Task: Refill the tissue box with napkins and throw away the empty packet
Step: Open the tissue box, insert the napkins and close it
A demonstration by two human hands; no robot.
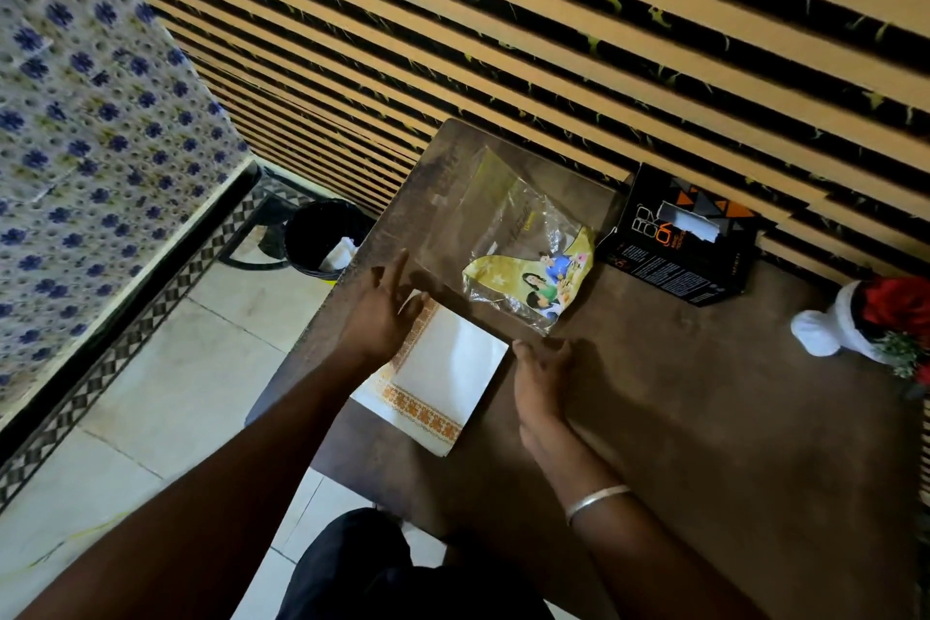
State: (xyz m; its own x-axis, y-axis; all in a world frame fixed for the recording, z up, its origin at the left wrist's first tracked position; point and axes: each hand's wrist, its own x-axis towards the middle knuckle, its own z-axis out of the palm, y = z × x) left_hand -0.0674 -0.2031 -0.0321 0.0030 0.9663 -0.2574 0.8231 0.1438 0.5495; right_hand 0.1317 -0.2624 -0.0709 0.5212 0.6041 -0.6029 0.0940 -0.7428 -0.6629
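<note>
Napkins, a white folded stack with an orange patterned border, are out of the packet and laid flat at the near left edge of the dark brown wooden surface. The crumpled clear plastic packet with yellow printed artwork lies just beyond the stack, apparently emptied. The black cardboard tissue box with orange lettering sits at the far right of the packet, against the slatted wall, with a white tissue tip poking from its top slot.

Left hand is spread, fingers extended, resting over the stack's far left corner. Right hand is flat on the surface, fingers loosely together, touching the stack's right corner. Nothing is gripped by either.

Step judged in hand: stack being squared or gathered ahead of loading. Refill not yet done; packet not yet binned.

Next move needs:
- stack picked up from both sides, kept aligned
- box brought nearer or opened; which flap opens cannot be told from here
- packet then taken to the round black waste bin on the floor, left of the surface, within easy reach.
</note>
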